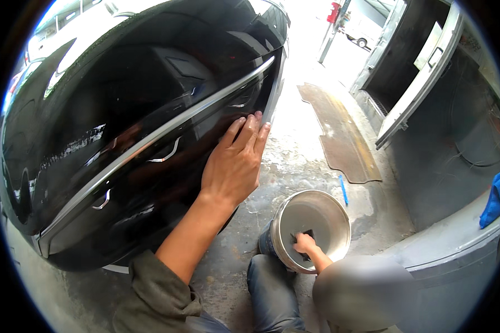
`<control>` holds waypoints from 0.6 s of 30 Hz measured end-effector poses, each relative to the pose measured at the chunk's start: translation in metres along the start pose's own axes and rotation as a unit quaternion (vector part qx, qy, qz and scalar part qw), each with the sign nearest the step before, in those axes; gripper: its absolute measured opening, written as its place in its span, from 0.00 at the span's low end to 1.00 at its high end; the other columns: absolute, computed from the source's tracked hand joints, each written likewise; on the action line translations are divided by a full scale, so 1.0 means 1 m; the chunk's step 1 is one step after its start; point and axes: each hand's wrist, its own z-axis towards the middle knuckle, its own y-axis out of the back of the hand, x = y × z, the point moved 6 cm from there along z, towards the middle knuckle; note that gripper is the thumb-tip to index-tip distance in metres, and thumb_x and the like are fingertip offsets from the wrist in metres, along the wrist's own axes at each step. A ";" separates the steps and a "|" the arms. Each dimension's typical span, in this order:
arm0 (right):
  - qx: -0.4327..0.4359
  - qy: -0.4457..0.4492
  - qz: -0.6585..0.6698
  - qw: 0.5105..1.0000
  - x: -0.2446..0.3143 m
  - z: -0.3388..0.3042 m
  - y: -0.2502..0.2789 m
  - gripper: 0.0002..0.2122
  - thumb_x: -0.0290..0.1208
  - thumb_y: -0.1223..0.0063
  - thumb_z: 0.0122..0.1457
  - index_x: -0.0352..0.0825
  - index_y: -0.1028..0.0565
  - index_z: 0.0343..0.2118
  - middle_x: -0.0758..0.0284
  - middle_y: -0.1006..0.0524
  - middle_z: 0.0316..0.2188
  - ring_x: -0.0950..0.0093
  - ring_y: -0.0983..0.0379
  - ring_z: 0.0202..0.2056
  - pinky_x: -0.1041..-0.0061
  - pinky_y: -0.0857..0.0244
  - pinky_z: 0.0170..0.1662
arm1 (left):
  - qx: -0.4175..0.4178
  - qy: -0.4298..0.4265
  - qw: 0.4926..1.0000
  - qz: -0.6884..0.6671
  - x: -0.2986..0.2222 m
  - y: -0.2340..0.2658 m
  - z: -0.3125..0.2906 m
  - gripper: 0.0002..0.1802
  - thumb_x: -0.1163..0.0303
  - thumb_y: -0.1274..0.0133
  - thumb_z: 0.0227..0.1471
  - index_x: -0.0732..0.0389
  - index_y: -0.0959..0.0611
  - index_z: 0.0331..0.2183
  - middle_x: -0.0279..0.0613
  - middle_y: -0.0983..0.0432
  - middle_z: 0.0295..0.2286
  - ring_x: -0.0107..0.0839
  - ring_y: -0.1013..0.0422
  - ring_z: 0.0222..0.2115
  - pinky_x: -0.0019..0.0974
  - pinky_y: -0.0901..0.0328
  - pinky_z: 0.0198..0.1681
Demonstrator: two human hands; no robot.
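Observation:
A glossy black car body panel [150, 72] with a long bright trim strip [166, 127] fills the upper left. My left hand [236, 155] lies on its right-hand edge, fingers stretched out and holding nothing. Lower right of it, a round metal bucket [283, 222] stands on the floor, with grey, murky water [330, 227] inside. My right hand [305, 242] reaches down into the bucket and grips a thin black piece like a pad or folded sandpaper; its exact kind is unclear. A blurred grey shape [364, 294] covers part of my right forearm.
A worn brown mat [344, 139] lies on the concrete beyond the bucket, near a blue strip [344, 190]. On the right stand a dark metal cabinet wall [444, 139] and an open door [422, 77]. A blue cloth or glove [493, 202] hangs at the right edge.

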 end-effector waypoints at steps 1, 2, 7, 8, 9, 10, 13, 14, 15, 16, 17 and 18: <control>0.028 0.017 -0.044 0.998 0.002 0.003 -0.006 0.18 0.33 0.42 0.50 0.35 0.18 0.45 0.50 0.18 0.44 0.54 0.21 0.49 0.58 0.27 0.52 | 0.000 0.000 1.000 0.000 -0.001 0.002 0.000 0.33 0.68 0.45 0.54 0.62 0.29 0.62 0.45 0.33 0.63 0.35 0.40 0.64 0.39 0.51 0.70; 0.055 0.032 -0.089 0.994 0.001 0.005 -0.008 0.17 0.32 0.44 0.51 0.35 0.17 0.44 0.50 0.18 0.44 0.54 0.21 0.49 0.58 0.27 0.52 | -0.010 0.000 1.000 -0.001 -0.001 0.004 0.001 0.34 0.69 0.45 0.54 0.62 0.29 0.62 0.45 0.34 0.63 0.35 0.39 0.63 0.40 0.51 0.70; 0.013 0.106 -0.137 0.985 0.063 -0.022 0.081 0.13 0.28 0.46 0.50 0.35 0.17 0.38 0.52 0.17 0.39 0.56 0.19 0.45 0.57 0.25 0.48 | -0.002 -0.028 0.999 -0.026 0.013 0.006 -0.020 0.31 0.70 0.45 0.52 0.62 0.26 0.59 0.43 0.32 0.62 0.35 0.39 0.63 0.41 0.50 0.70; -0.034 0.122 -0.125 0.984 0.061 -0.028 0.109 0.11 0.27 0.46 0.50 0.36 0.17 0.36 0.53 0.17 0.37 0.55 0.19 0.44 0.56 0.25 0.46 | 0.000 -0.041 0.999 -0.033 0.012 0.010 -0.027 0.30 0.70 0.45 0.52 0.62 0.25 0.58 0.42 0.31 0.61 0.35 0.38 0.63 0.42 0.50 0.70; -0.091 0.157 -0.114 0.977 0.073 -0.041 0.142 0.11 0.27 0.46 0.53 0.38 0.16 0.37 0.55 0.18 0.37 0.56 0.20 0.42 0.56 0.26 0.44 | 0.006 -0.054 0.998 -0.037 0.014 0.014 -0.035 0.29 0.71 0.45 0.52 0.62 0.24 0.57 0.42 0.31 0.61 0.35 0.38 0.63 0.42 0.49 0.70; -0.149 0.190 -0.104 0.965 0.091 -0.058 0.181 0.11 0.27 0.47 0.55 0.39 0.16 0.39 0.57 0.18 0.36 0.56 0.21 0.40 0.57 0.27 0.42 | 0.003 -0.061 0.997 -0.047 0.017 0.017 -0.040 0.27 0.71 0.45 0.51 0.62 0.22 0.55 0.41 0.30 0.60 0.35 0.37 0.63 0.42 0.49 0.70; -0.332 0.334 0.021 0.882 0.152 -0.118 0.273 0.11 0.22 0.43 0.56 0.37 0.18 0.41 0.60 0.19 0.36 0.58 0.23 0.39 0.60 0.29 0.44 | -0.006 -0.080 0.994 -0.078 0.018 0.019 -0.046 0.25 0.72 0.44 0.50 0.62 0.20 0.51 0.40 0.28 0.59 0.36 0.36 0.62 0.44 0.47 0.69; -0.375 0.377 0.060 0.845 0.180 -0.139 0.299 0.12 0.21 0.42 0.55 0.36 0.18 0.43 0.62 0.20 0.37 0.59 0.23 0.40 0.61 0.29 0.45 | -0.007 -0.078 0.994 -0.083 0.020 0.020 -0.047 0.24 0.73 0.44 0.49 0.63 0.19 0.51 0.41 0.28 0.59 0.36 0.35 0.61 0.44 0.46 0.69; -0.409 0.409 0.059 0.814 0.205 -0.157 0.322 0.14 0.20 0.42 0.53 0.37 0.18 0.44 0.63 0.19 0.38 0.59 0.23 0.40 0.62 0.29 0.45 | -0.010 -0.074 0.993 -0.090 0.022 0.021 -0.048 0.24 0.73 0.44 0.48 0.63 0.19 0.50 0.41 0.27 0.58 0.36 0.35 0.61 0.44 0.46 0.69; -0.441 0.439 0.057 0.781 0.226 -0.171 0.339 0.16 0.19 0.41 0.52 0.37 0.18 0.44 0.64 0.19 0.39 0.60 0.24 0.41 0.63 0.30 0.45 | -0.015 -0.073 0.993 -0.094 0.023 0.023 -0.049 0.23 0.73 0.44 0.48 0.63 0.18 0.49 0.42 0.27 0.58 0.36 0.34 0.61 0.44 0.46 0.69; -0.475 0.451 0.025 0.755 0.244 -0.181 0.351 0.17 0.19 0.41 0.50 0.37 0.18 0.45 0.65 0.19 0.39 0.61 0.24 0.41 0.63 0.29 0.45 | -0.021 -0.071 0.992 -0.099 0.023 0.023 -0.050 0.23 0.73 0.44 0.47 0.63 0.18 0.49 0.42 0.26 0.57 0.37 0.34 0.61 0.45 0.46 0.69; -0.508 0.463 -0.006 0.726 0.262 -0.188 0.361 0.19 0.19 0.40 0.49 0.38 0.18 0.46 0.66 0.19 0.40 0.63 0.23 0.41 0.64 0.29 0.45 | -0.026 -0.069 0.992 -0.103 0.024 0.025 -0.050 0.23 0.73 0.44 0.47 0.64 0.18 0.48 0.43 0.26 0.57 0.37 0.34 0.61 0.45 0.46 0.69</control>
